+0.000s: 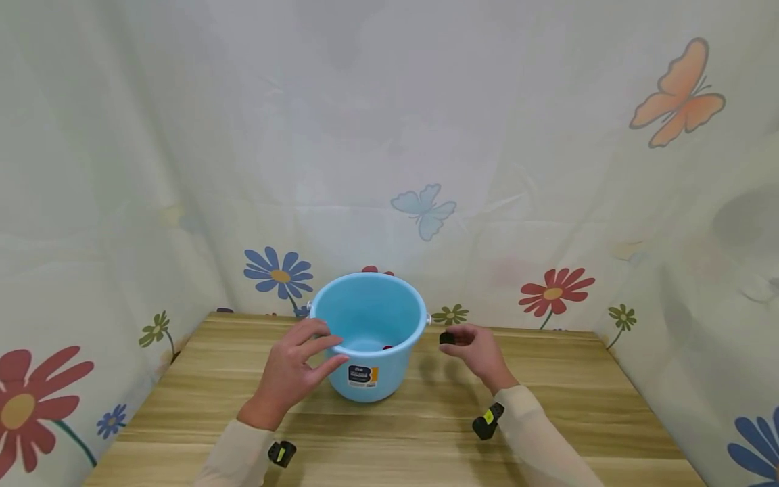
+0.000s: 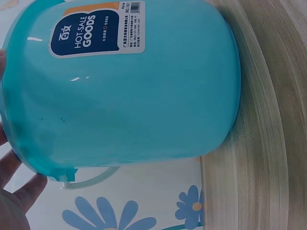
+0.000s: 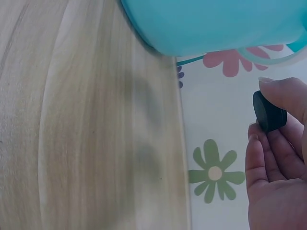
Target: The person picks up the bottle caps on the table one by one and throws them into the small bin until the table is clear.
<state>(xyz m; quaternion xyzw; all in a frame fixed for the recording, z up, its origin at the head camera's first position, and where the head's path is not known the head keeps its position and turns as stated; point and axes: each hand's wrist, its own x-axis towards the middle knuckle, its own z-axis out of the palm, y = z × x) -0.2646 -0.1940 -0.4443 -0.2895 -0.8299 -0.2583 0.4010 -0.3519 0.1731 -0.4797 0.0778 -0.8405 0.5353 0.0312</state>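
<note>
A light blue plastic bucket (image 1: 371,375) stands upright on the wooden table, its printed label (image 2: 98,28) facing me. My left hand (image 1: 298,362) holds the bucket's near left rim, fingers over the edge and thumb at the front. To the right of the bucket, my right hand (image 1: 477,352) pinches a small black, short, round piece with a flat face (image 3: 268,112) between thumb and fingers, at about rim height and apart from the bucket. Inside the bucket, a bit of something dark red (image 1: 387,348) shows just over the near rim; the rest is hidden.
The wood-grain table (image 1: 548,406) ends at a straight back edge close behind the bucket. Pale cloth (image 1: 341,135) printed with flowers and butterflies hangs behind and along both sides. A pale handle (image 3: 283,60) hangs at the bucket's side. Black devices (image 1: 487,423) are worn on both wrists.
</note>
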